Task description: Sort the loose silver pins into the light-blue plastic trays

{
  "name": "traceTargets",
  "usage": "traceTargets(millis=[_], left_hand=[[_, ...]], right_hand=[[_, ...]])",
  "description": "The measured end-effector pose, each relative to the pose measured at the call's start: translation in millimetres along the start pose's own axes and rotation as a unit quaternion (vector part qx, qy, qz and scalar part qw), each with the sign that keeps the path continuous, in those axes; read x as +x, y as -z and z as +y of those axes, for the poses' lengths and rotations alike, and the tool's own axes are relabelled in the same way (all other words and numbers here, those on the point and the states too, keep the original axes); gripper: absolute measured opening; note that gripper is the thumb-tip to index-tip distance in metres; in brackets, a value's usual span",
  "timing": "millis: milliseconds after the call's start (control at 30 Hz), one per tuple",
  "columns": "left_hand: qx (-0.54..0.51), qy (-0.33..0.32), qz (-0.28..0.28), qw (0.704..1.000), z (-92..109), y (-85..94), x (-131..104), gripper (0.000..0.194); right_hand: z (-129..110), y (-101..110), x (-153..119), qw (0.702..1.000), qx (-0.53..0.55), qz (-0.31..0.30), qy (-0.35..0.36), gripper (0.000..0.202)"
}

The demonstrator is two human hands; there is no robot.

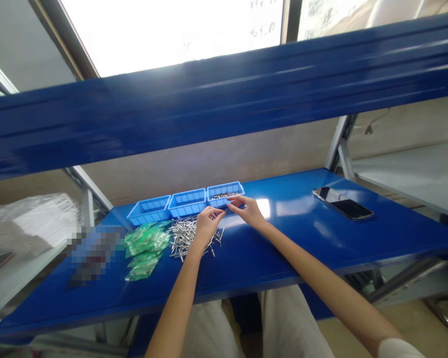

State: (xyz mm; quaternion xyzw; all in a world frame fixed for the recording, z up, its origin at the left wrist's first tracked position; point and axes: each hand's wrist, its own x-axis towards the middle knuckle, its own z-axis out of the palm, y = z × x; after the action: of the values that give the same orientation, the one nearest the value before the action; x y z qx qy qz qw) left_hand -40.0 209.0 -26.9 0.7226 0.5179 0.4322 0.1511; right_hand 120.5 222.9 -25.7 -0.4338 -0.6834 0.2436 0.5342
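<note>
My left hand (208, 224) is over the right part of a loose pile of thin silver metal pins (184, 236) that look like pop rivets. Its thumb and forefinger are pinched together. Fingertips of my right hand (249, 211) almost meet them from the right, also in a pinch. Something small and dark sits between the two pinches, too tiny to name. Just behind the hands stands the right blue bin (213, 191), with small metal parts (224, 196) inside. The middle blue bin (188, 203) and the left blue bin (149, 211) adjoin it in a row.
Green plastic bags (147, 243) lie left of the pile. A phone (342, 203) rests on the right of the blue table (276, 258). A blue shelf beam (224, 104) crosses above the table. At the far left, a blurred-out patch (95, 256) hides something.
</note>
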Motion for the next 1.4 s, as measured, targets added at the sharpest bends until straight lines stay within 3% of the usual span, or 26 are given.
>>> traceTargets(millis=[267, 433, 633, 833, 1067, 1267, 1400], left_hand=[[-0.060, 0.049, 0.034, 0.996, -3.1, 3.0, 3.6, 0.019], [-0.055, 0.045, 0.023, 0.997, 0.1, 2.1, 1.2, 0.022], [-0.042, -0.011, -0.029, 0.999, 6.7, -4.4, -3.0, 0.017], [-0.018, 0.023, 0.046, 0.999, 2.6, -1.4, 0.3, 0.019], [0.003, 0.058, 0.143, 0.988, 2.5, 4.1, 2.7, 0.021], [-0.004, 0.086, 0.197, 0.977, 0.8, 7.2, 4.5, 0.025], [-0.014, 0.114, 0.219, 0.969, 2.9, 9.0, 5.2, 0.030]], right_hand=[[-0.1, -1.3, -2.4, 0.996, 0.001, -0.089, 0.006, 0.015], [-2.8, -0.2, -2.1, 0.998, 0.017, -0.062, -0.004, 0.017], [1.2, -2.5, -2.5, 0.996, 0.057, -0.067, -0.030, 0.021], [6.3, 0.3, 0.4, 0.992, 0.070, -0.042, -0.100, 0.034], [16.4, -0.1, 3.6, 0.982, 0.105, -0.027, -0.154, 0.035], [15.5, 3.9, 0.5, 0.965, 0.106, -0.100, -0.216, 0.027], [14.3, 5.2, -0.8, 0.960, 0.113, -0.133, -0.220, 0.025]])
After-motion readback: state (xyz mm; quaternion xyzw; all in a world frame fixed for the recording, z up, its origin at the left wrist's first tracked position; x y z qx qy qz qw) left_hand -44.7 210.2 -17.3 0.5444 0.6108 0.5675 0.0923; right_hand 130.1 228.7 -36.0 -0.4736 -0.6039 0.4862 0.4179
